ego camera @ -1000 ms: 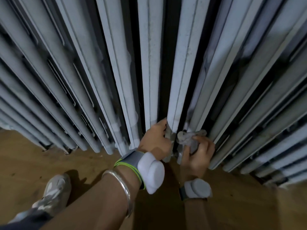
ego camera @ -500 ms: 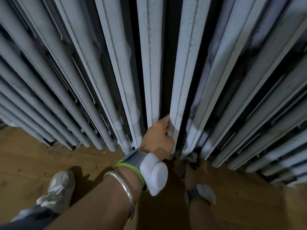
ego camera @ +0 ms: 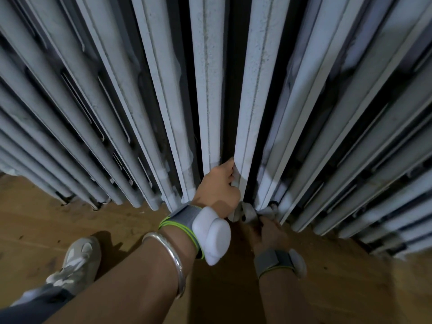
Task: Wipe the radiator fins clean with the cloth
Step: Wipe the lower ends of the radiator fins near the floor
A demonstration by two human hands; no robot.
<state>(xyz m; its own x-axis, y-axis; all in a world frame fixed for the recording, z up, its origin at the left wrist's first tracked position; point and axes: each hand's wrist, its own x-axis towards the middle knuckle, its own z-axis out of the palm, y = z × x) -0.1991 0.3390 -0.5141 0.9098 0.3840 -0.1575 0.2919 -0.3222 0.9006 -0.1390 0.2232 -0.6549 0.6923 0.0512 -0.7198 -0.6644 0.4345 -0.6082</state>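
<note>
Two hands low at radiator fins [ego camera: 254,90]. Steadying myself, I judged: left hand [ego camera: 217,188] fingers curled round edge of centre fin. For wiping bases: right hand [ego camera: 268,230] fingers pinched grey cloth [ego camera: 250,212] at fin feet, just above wooden floor [ego camera: 117,225]. Narrow dark gaps cramped reach; shoe [ego camera: 77,260] well left.

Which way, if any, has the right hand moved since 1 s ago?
Yes: the right hand dropped down the fin, now at its foot with the cloth.

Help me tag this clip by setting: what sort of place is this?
Likely an indoor room, perhaps a home: a ribbed radiator stands on a wooden floor, and the right hand holds a cloth at its base.
</note>
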